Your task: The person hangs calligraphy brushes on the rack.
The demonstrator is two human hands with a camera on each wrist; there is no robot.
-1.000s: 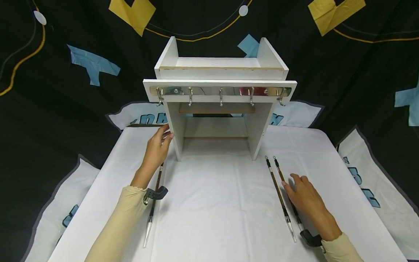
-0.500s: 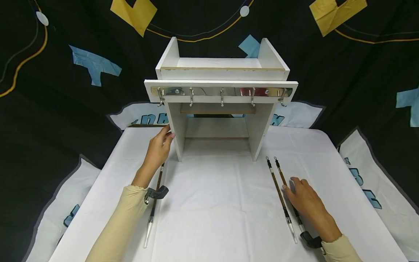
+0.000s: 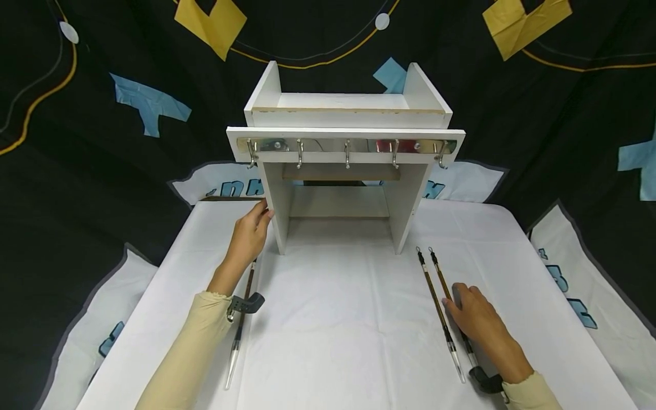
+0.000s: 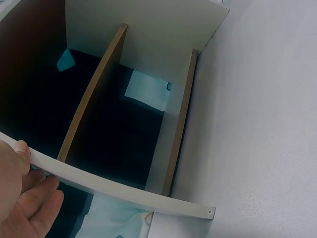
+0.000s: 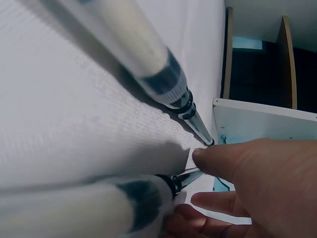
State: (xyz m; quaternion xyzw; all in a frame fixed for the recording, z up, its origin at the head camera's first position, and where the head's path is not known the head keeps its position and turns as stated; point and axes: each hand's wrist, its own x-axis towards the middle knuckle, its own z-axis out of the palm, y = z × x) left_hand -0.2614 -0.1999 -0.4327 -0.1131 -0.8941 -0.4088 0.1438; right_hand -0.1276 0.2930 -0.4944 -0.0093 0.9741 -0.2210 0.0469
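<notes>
In the head view, my left hand is at the left side of a white wooden shelf with a row of metal hooks across its front. Its thumb lies along the front edge of the side panel, the other fingers on the outer side. My right hand is low over the table at the right, fingers loosely bent. Its thumb overlaps the right-hand calligraphy brush, which has a clear tip cap and a hanging loop. A second capped brush lies parallel, just left of it.
Another capped brush lies on the white-covered table, partly behind my left wrist. Black cloth with yellow and blue pieces hangs behind the table. Printed white banners show past the table edges.
The view shifts very slightly. Both hands keep their places, the left at the shelf's side and the right over the brush; the shelf and brushes stay where they were.
</notes>
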